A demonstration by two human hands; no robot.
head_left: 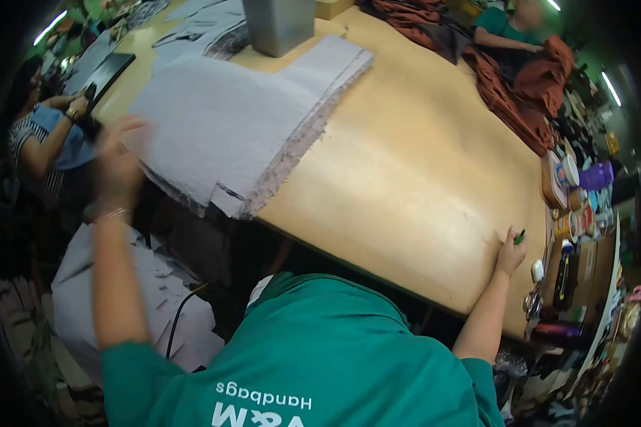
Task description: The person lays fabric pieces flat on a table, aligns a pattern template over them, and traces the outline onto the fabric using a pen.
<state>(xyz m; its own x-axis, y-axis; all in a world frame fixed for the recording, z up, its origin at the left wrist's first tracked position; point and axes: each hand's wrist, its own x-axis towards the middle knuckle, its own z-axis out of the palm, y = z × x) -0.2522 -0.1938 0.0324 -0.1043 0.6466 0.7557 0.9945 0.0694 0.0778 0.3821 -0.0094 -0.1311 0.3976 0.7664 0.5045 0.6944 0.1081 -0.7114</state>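
Note:
My right hand (pixel 511 254) is closed around a small green pen (pixel 520 238), near the right end of the table. Most of the pen is hidden by my fingers. At the left, my left hand (pixel 123 153) is raised beside the edge of a thick stack of pale grey sheets (pixel 228 107). Motion smears its fingers, so I cannot tell whether it touches the stack. The stack has a ragged, layered edge, and a small dark-lined notch shows at its near corner.
A grey metal bin (pixel 280 25) stands on the wooden table (pixel 399 178) behind the stack. Brown fabric (pixel 509 85) lies along the far right, near a co-worker (pixel 509 28). Another person (pixel 46 135) is at the left. Scissors (pixel 531 302) and jars line the right edge.

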